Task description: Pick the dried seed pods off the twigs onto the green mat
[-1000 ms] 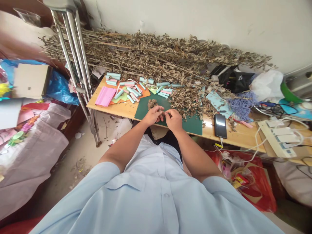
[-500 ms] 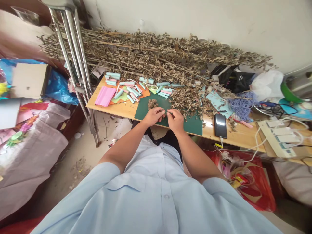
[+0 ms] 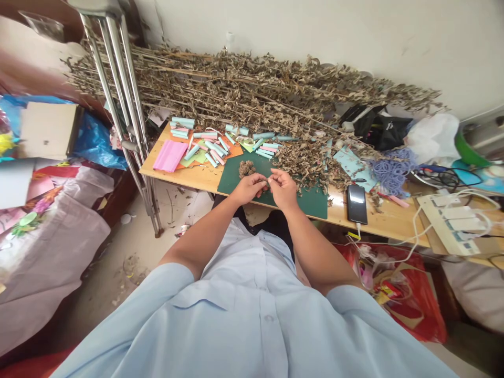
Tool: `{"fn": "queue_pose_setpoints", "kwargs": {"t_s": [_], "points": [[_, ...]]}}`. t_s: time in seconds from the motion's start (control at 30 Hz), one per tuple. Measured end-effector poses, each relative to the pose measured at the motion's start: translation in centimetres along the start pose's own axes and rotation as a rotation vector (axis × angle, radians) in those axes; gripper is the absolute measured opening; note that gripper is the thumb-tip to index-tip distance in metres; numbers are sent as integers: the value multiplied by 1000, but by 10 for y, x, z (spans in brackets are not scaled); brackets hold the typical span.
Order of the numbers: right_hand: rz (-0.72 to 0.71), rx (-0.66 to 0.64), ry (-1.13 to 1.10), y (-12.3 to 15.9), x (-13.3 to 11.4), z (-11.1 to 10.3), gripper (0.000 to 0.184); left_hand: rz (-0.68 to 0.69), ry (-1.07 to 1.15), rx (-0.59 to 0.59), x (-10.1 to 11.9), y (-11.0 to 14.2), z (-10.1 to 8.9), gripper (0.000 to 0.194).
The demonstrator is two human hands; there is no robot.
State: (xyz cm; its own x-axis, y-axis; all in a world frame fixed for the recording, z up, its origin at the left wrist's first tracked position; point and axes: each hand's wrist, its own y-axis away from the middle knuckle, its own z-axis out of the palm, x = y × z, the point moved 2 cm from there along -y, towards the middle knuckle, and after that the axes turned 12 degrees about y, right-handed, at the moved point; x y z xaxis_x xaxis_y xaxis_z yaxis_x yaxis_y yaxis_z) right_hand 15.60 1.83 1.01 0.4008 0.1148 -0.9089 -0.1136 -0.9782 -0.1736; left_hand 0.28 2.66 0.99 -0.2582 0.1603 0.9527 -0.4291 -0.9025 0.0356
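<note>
Your left hand (image 3: 249, 189) and right hand (image 3: 283, 190) pinch closed by the dried clump (image 3: 247, 168); their contents and its long axis are unclear.

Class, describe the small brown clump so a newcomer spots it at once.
On the wooden table, find the green mat. The clump sits on its left part, just beyond the left hand. It is compact and rounded, unlike the loose, spread-out dried leaves to its right.
</note>
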Motion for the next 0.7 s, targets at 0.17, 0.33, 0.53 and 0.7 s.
{"fn": "queue_pose_setpoints", "kwargs": {"t_s": [0.17,0.33,0.53,0.7], "points": [[7,43,3,-1,6,2,35,5,8,-4,-3,-1,-1,19],[11,74,-7,-1,5,1,34,-1,-9,15,-4,-2,-2,20],[-45,104,48,-1,5,3,36,-4,-32,50,-2,-2,1,23],[-49,189,54,-2,8,2,30,10,-56,51,-3,-3,1,29]]}}
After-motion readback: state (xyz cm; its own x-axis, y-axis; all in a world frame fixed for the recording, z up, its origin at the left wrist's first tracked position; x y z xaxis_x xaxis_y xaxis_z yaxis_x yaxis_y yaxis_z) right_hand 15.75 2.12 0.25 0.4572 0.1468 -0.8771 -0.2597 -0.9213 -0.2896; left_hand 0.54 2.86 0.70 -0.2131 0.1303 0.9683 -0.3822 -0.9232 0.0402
